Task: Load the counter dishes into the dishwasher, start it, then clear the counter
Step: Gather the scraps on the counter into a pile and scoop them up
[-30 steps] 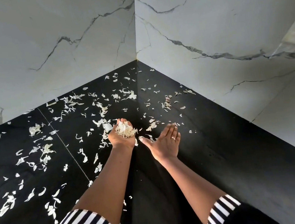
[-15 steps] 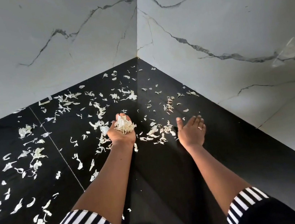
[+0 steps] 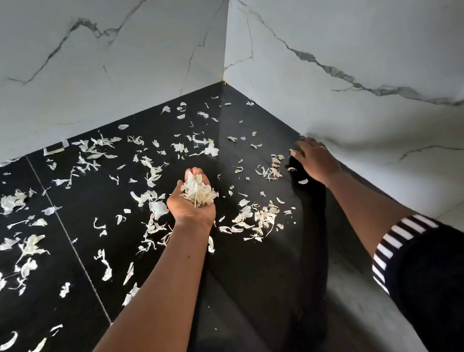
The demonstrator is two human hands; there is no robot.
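- Pale peels (image 3: 26, 249) lie scattered over the black bench (image 3: 258, 306), thickest at its left and back.
- The left hand (image 3: 191, 205) is palm up above the middle of the bench. It is cupped, with the fingers curled round a heap (image 3: 199, 194) of peels.
- A loose pile (image 3: 258, 220) lies on the bench just right of that wrist.
- The right hand (image 3: 316, 158) is palm down, fingers straight and spread, at the foot of the right wall (image 3: 371, 51). Blur hides whether it touches the bench.

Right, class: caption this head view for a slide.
Left hand cups peels; right hand reaches over the littered black counter.
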